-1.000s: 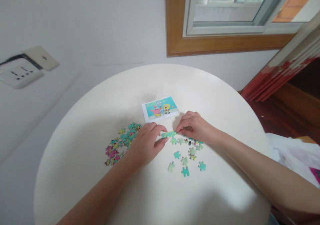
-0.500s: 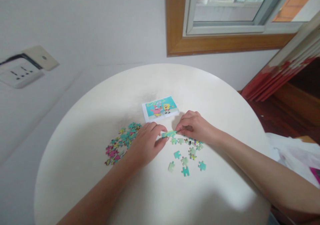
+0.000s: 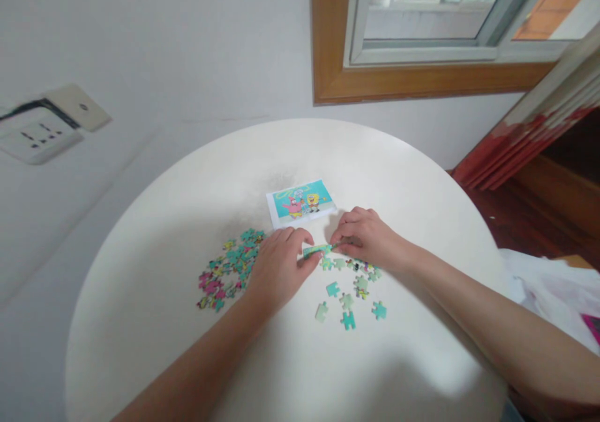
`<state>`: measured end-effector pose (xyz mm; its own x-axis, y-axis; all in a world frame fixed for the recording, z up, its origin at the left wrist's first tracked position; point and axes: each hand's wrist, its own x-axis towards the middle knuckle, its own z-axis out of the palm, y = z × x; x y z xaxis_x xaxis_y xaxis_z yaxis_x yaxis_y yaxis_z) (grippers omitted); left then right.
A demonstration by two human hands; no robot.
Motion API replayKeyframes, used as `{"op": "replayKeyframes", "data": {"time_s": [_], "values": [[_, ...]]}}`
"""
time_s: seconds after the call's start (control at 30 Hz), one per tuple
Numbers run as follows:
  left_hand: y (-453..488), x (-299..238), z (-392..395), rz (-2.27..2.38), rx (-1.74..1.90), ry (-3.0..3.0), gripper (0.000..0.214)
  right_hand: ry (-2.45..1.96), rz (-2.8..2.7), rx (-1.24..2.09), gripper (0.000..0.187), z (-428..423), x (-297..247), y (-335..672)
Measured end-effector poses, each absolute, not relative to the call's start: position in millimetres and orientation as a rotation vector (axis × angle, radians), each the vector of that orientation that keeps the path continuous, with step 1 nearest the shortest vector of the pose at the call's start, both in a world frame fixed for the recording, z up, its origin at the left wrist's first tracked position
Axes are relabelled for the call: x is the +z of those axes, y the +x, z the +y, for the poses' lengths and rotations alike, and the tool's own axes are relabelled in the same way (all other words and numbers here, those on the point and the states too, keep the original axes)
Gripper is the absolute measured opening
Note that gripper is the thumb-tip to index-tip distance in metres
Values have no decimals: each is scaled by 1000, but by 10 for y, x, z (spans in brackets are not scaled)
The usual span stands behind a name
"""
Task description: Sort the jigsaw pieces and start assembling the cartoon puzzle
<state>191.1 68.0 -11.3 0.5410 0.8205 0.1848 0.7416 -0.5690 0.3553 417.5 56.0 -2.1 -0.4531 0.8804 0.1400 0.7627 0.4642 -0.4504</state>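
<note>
A short strip of joined jigsaw puzzle pieces (image 3: 315, 250), green and yellow, lies between my two hands. My left hand (image 3: 281, 269) grips its left end, with the thumb along the near edge and the fingers curled at the far side. At the strip's right end, my right hand (image 3: 368, 237) pinches a small puzzle piece, mostly hidden by the fingertips. Under and below the right hand are several loose pieces, among them a teal piece (image 3: 347, 320) and a pale green piece (image 3: 321, 311). Beside the left hand spreads a pile of mixed pieces (image 3: 232, 262).
Just beyond my hands lies a picture card (image 3: 300, 203) with cartoon figures on teal. Everything rests on a round white table (image 3: 281, 372). A wall with a socket (image 3: 42, 135) and a wood-framed window (image 3: 328, 84) stands behind; a red-and-white curtain (image 3: 510, 140) hangs right.
My left thumb has shifted slightly right along the near edge of the strip, covering more of it. The right hand stays nearly in place, and the loose pieces lie as before.
</note>
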Motion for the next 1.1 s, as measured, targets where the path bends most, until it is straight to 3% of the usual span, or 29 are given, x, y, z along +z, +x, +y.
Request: {"op": "replayKeyframes", "data": {"time_s": [0.27,0.47,0.87,1.1], "values": [[1909,-116,685,1313,501,2542,15,-1336,-2266,590,12,562,-3,4140],[1901,-135,694,1291,514,2554,15,-1396,-1882,798,7,654,16,4298],[1815,-181,764,1156,536,2559,12,-1442,-1914,697,9,779,-148,4391],[1689,-191,865,1005,530,2449,15,-1466,-2035,473,8,817,-196,4424]]}}
